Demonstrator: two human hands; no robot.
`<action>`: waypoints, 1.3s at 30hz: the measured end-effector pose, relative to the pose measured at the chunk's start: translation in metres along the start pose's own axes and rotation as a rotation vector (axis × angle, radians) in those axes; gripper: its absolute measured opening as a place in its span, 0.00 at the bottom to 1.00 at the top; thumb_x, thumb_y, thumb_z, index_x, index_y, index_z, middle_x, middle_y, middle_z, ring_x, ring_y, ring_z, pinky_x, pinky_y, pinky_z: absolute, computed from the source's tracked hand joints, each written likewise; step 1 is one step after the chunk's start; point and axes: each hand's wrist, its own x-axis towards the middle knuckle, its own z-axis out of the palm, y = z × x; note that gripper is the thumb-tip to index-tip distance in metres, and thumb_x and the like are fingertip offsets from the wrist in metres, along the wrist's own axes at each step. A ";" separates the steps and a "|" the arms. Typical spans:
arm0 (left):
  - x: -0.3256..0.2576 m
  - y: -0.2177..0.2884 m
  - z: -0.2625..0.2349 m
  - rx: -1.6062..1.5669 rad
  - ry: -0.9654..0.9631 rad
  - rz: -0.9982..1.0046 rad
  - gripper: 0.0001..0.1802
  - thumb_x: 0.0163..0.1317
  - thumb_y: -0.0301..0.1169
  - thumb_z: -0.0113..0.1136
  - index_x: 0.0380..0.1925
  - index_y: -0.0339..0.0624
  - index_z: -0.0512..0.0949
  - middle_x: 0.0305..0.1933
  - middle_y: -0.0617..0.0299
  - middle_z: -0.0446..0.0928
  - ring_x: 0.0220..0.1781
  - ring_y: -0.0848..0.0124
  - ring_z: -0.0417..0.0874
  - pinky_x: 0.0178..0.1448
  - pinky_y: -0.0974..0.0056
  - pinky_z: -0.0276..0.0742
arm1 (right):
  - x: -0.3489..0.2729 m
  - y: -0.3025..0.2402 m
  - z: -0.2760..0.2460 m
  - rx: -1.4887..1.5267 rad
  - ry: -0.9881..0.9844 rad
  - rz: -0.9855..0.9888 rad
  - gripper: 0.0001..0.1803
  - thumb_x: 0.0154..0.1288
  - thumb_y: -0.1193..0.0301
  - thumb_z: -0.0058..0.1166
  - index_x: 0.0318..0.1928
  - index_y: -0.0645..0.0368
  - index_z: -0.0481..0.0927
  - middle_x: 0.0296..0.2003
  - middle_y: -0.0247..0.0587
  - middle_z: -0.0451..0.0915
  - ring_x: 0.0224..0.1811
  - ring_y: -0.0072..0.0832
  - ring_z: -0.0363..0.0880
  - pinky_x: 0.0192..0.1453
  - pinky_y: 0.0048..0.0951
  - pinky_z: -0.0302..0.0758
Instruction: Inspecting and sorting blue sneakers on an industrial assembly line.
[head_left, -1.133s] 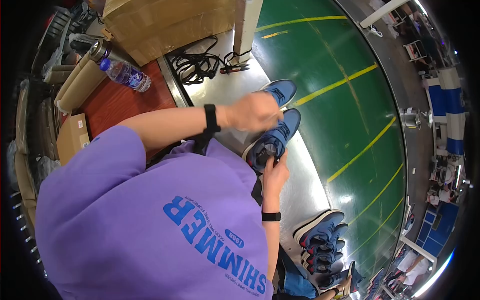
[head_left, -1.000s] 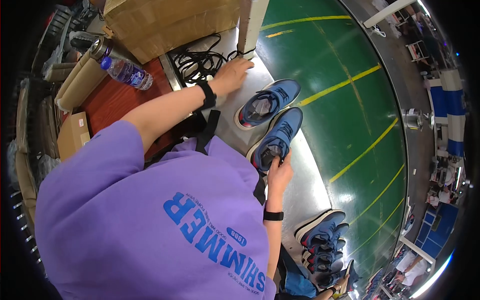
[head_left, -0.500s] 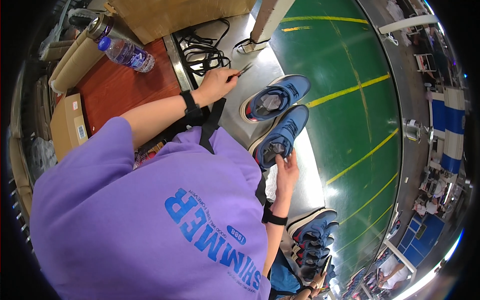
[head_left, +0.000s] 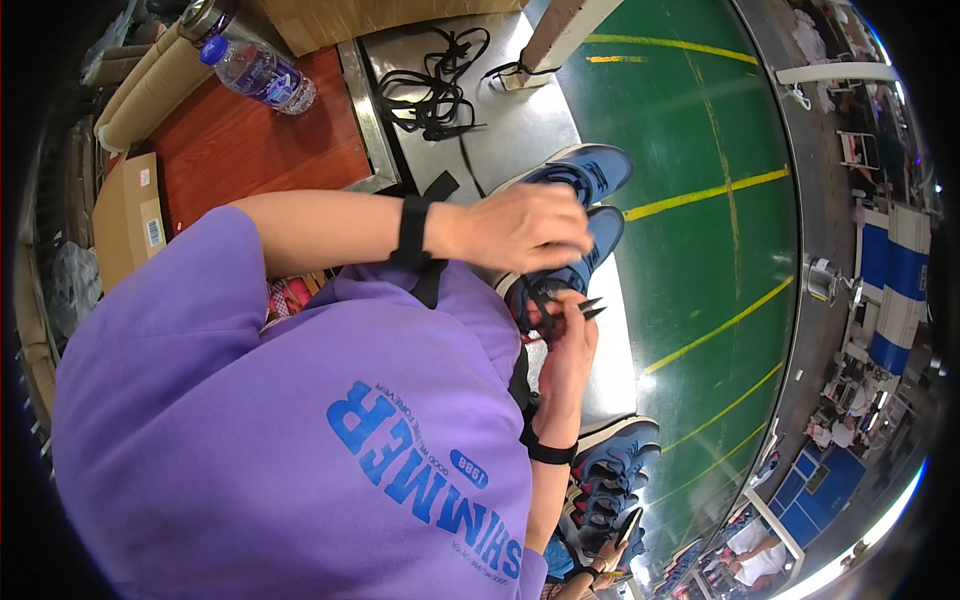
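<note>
My left hand (head_left: 525, 226), smeared by motion, passes over a pair of blue shoes (head_left: 598, 172) with pale soles and covers part of them. Its fingers curve downward; what they hold, if anything, is too blurred to tell. Beside the nearer shoe's opening, my right hand (head_left: 568, 325) is closed around small dark snips (head_left: 593, 308), whose two points stick out past the fingers. Dark loops, apparently lace, show at its fingertips. Farther left lies a tangle of black laces (head_left: 435, 95), and one strand runs from it to beneath my left hand.
Several blue shoes (head_left: 618, 450) stand in a row on the metal bench, close to another person's hand (head_left: 608, 553). Beyond runs a green belt (head_left: 690, 230) with yellow lines. A water bottle (head_left: 258, 75), a cardboard box (head_left: 130, 222) and a metal post (head_left: 560, 40) are at the left.
My left hand has moved from beside the laces to over the shoes. The snips were in my left hand and are now in my right. A lace strand now stretches from the tangle.
</note>
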 end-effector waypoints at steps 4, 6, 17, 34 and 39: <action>0.004 -0.038 0.038 0.314 -0.179 0.151 0.10 0.50 0.31 0.55 0.32 0.41 0.80 0.40 0.60 0.77 0.50 0.63 0.74 0.51 0.62 0.69 | -0.007 -0.013 -0.009 0.016 0.155 -0.134 0.12 0.69 0.66 0.39 0.48 0.57 0.68 0.23 0.34 0.70 0.22 0.24 0.76 0.22 0.22 0.71; 0.003 -0.039 0.054 0.603 -0.368 0.151 0.12 0.46 0.30 0.54 0.31 0.41 0.80 0.42 0.61 0.77 0.55 0.63 0.72 0.59 0.60 0.64 | -0.002 -0.018 -0.020 -0.396 0.213 -0.160 0.14 0.70 0.65 0.37 0.51 0.56 0.68 0.24 0.33 0.70 0.20 0.21 0.74 0.21 0.22 0.68; -0.014 -0.047 0.052 0.476 -0.146 0.111 0.05 0.44 0.30 0.55 0.19 0.44 0.80 0.30 0.66 0.77 0.54 0.68 0.72 0.64 0.55 0.54 | 0.010 -0.044 -0.015 -1.607 0.385 -0.418 0.19 0.66 0.59 0.45 0.57 0.43 0.70 0.35 0.44 0.74 0.32 0.42 0.78 0.31 0.40 0.71; -0.017 -0.045 0.053 0.393 -0.018 0.053 0.03 0.45 0.30 0.57 0.20 0.45 0.78 0.34 0.69 0.74 0.53 0.70 0.71 0.61 0.49 0.54 | 0.052 -0.042 -0.002 -1.691 0.348 -0.793 0.09 0.52 0.60 0.60 0.30 0.50 0.82 0.26 0.35 0.72 0.24 0.35 0.77 0.24 0.34 0.70; -0.016 -0.043 0.051 0.350 -0.022 0.055 0.01 0.48 0.27 0.57 0.23 0.44 0.77 0.34 0.69 0.73 0.52 0.71 0.71 0.60 0.49 0.55 | 0.056 -0.046 0.001 -1.709 0.313 -0.796 0.09 0.51 0.61 0.60 0.27 0.52 0.81 0.27 0.35 0.73 0.24 0.35 0.78 0.25 0.35 0.71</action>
